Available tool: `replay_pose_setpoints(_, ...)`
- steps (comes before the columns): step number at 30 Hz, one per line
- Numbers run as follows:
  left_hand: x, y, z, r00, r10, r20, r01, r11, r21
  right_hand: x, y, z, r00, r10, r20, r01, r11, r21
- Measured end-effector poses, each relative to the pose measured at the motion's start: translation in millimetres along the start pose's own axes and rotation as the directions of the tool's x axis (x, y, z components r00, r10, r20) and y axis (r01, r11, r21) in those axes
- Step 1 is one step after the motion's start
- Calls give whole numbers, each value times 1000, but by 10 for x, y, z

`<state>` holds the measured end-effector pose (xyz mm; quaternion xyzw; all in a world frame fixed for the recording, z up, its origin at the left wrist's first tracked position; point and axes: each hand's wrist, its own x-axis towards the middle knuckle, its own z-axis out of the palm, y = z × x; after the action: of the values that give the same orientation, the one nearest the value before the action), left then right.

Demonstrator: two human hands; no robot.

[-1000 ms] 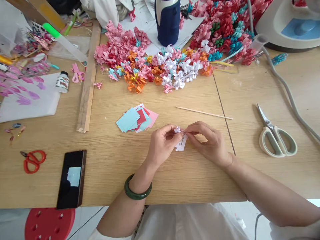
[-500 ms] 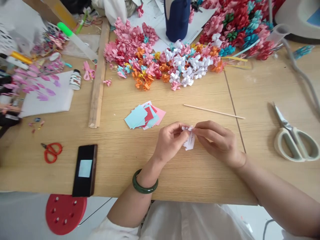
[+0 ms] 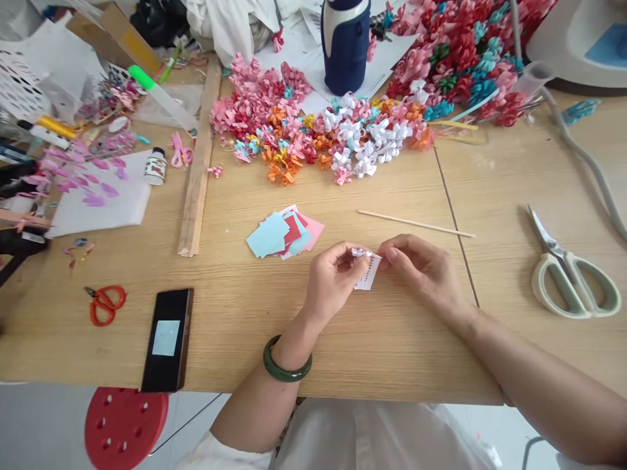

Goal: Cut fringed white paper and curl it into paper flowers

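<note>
Since the earlier frame, the right hand (image 3: 424,273) has edged away from the white curls (image 3: 360,252), baring more of the white paper (image 3: 366,278). Its thumb and fingers bunch at the paper's upper corner; I cannot tell whether they grip it. The left hand (image 3: 327,281) pinches paper and curls together, seemingly to steady them. Just beyond, the stick (image 3: 416,223) lies within reach; cards (image 3: 268,235) rest leftward, pale scissors (image 3: 572,277) rightward, handles nearest the person, presumably for easy grasping.

Light wood-grain worktop (image 3: 235,326), dark seam (image 3: 447,189) running through right part. Red round stool (image 3: 126,418) with holes, partly under front edge. Pale floor (image 3: 49,431) below, soft light.
</note>
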<state>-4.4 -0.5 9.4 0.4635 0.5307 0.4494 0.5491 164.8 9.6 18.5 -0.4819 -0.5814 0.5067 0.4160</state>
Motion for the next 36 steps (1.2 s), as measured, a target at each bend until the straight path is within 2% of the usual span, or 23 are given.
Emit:
replay_pose_setpoints(3, -15, 11, 2, 1000, 9, 24, -10, 1000, 23, 11, -26, 9, 994, 106, 41, -108, 992, 71)
replay_pose_setpoints(9, -13, 44, 4, 999, -4, 47, 2, 1000, 29, 30, 43, 3, 984, 146, 106, -164, 968, 190)
replay_pose_setpoints(15, 15, 31, -4, 995, -58, 78, 58, 998, 5, 34, 64, -2, 984, 138, 116, -156, 976, 154)
replay_pose_setpoints(22, -6, -2, -12, 998, -26, 52, 23, 998, 63, 25, 84, 15, 972, 181, 149, -205, 965, 165)
replay_pose_setpoints(29, 15, -13, -4, 991, -87, 100, 92, 994, -53, 20, 78, 12, 983, 154, 98, -170, 970, 174)
replay_pose_setpoints(36, 5, -44, -2, 996, -57, 61, 58, 998, -10, -17, 92, 22, 991, 121, 58, -123, 992, 27)
